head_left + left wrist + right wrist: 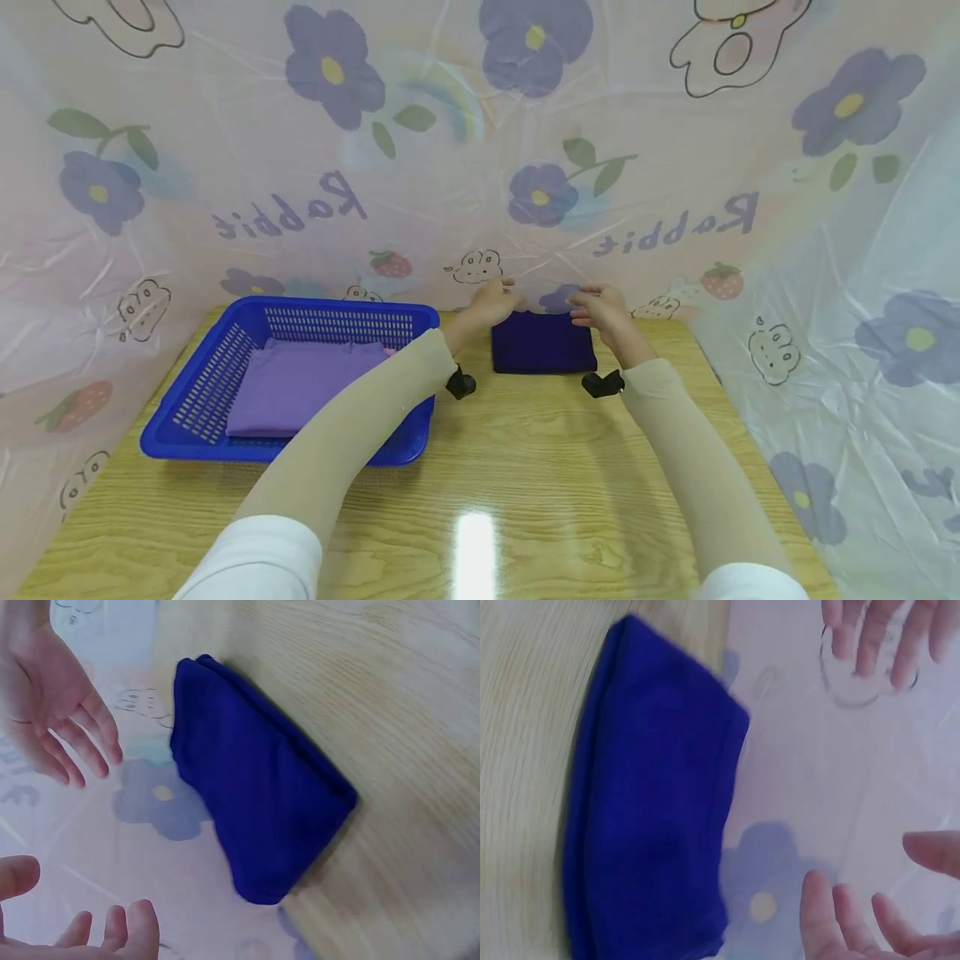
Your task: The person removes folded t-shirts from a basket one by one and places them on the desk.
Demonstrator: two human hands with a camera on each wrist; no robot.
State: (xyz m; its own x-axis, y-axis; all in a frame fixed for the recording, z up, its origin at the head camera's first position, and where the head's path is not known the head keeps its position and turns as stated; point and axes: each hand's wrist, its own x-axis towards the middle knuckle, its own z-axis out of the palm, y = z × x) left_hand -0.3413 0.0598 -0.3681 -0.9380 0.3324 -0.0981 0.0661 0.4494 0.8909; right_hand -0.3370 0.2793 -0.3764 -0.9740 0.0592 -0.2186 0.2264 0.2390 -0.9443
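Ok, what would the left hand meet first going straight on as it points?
Likely the printed sheet behind the folded cloth; the left hand points toward that sheet, though the gap is hard to judge.

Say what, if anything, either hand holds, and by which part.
Nothing is held: left hand and right hand are clear of the folded blue cloth.
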